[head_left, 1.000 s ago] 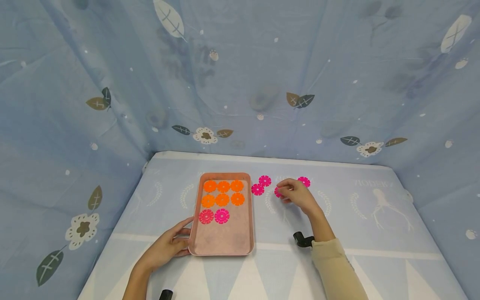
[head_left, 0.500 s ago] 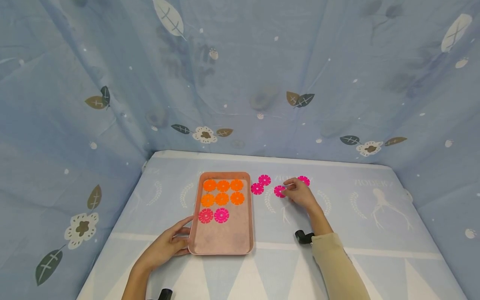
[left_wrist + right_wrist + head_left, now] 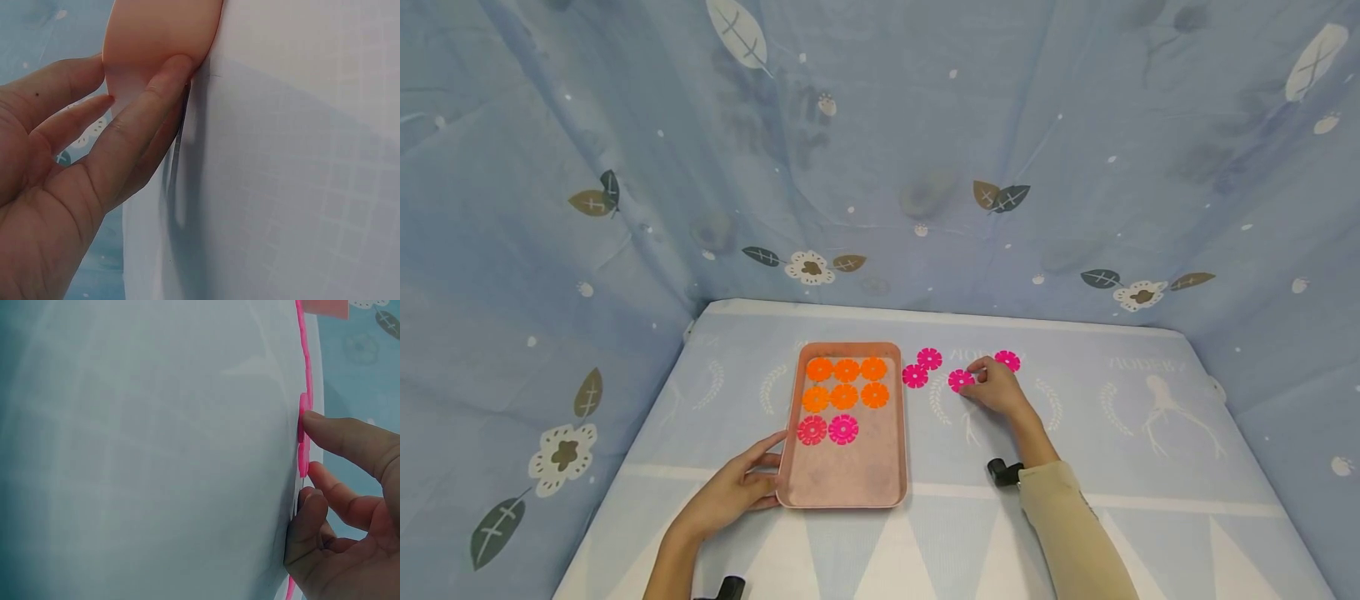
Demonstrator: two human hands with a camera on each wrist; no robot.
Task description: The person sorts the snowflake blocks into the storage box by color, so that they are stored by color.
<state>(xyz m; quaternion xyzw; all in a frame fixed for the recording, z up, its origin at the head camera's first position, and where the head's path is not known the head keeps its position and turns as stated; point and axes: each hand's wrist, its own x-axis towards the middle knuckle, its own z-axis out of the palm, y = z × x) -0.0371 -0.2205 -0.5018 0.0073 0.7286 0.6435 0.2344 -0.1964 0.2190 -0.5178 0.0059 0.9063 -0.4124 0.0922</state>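
My left hand [image 3: 733, 492] touches the left wall of the pink tray [image 3: 850, 487] with spread fingers. In the left wrist view, the fingertips lie against the rounded tray side [image 3: 156, 37]. Orange interlocking discs [image 3: 844, 397] fill two rows in the tray, and a red-pink disc [image 3: 812, 430] and a pink disc [image 3: 843, 429] lie below them. On the table right of the tray, my right hand [image 3: 997, 389] pinches a pink interlocking disc [image 3: 960, 381] at its edges between thumb and index finger. The right wrist view shows my thumb against a pink disc edge [image 3: 303, 419].
Two pink discs [image 3: 915, 376] touch each other just right of the tray. Another pink disc [image 3: 1007, 361] lies behind the right hand. A patterned cloth [image 3: 1157, 442] covers the table, and a blue curtain [image 3: 880, 167] hangs around its back and sides.
My right thumb and index finger have spread around the pink disc, which now shows more fully and sits slightly farther right. The left hand and the tray have stayed in place.
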